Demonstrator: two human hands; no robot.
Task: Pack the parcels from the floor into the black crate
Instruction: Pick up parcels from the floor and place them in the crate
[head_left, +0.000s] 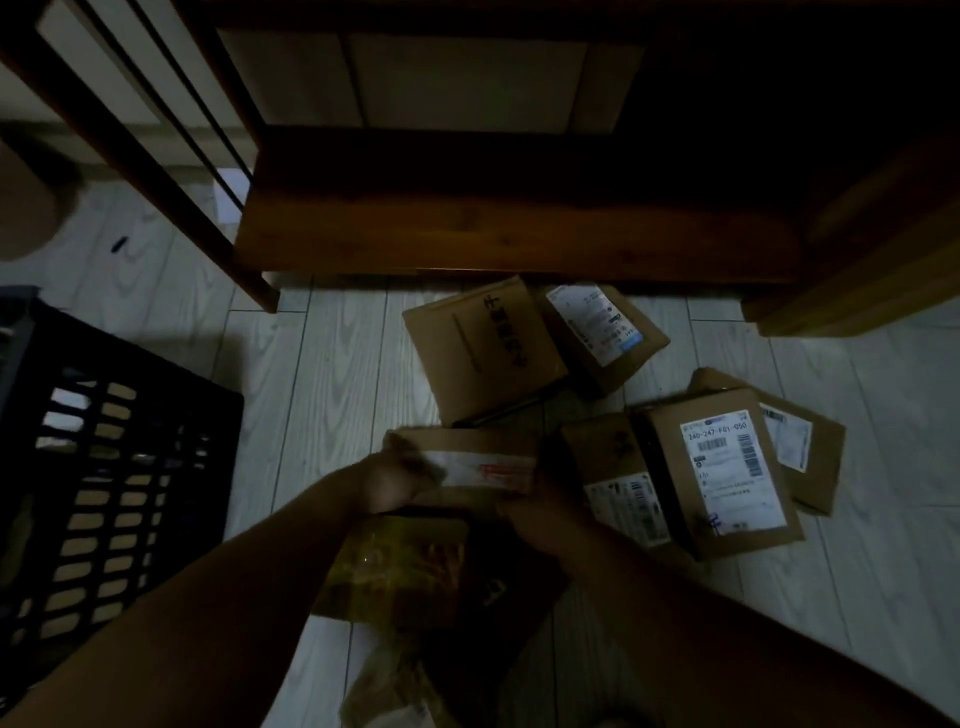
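Observation:
Several brown cardboard parcels lie on the pale wood floor in dim light. Both my hands grip one blurred parcel with a white label (478, 467): my left hand (400, 480) holds its left end and my right hand (540, 512) its right end. Below it lies a parcel wrapped in yellow tape (405, 566). Further off are a large box with black print (480, 351), a labelled box (605, 335), a box with a barcode label (727, 473) and a flat box behind it (810, 452). The black slatted crate (119, 467) stands at the left.
A dark wooden bench or table (509, 218) crosses the top of the view, its leg (260, 291) coming down to the floor left of the parcels. A crumpled brown wrapper (384, 686) lies near the bottom edge. Bare floor separates the crate from the parcels.

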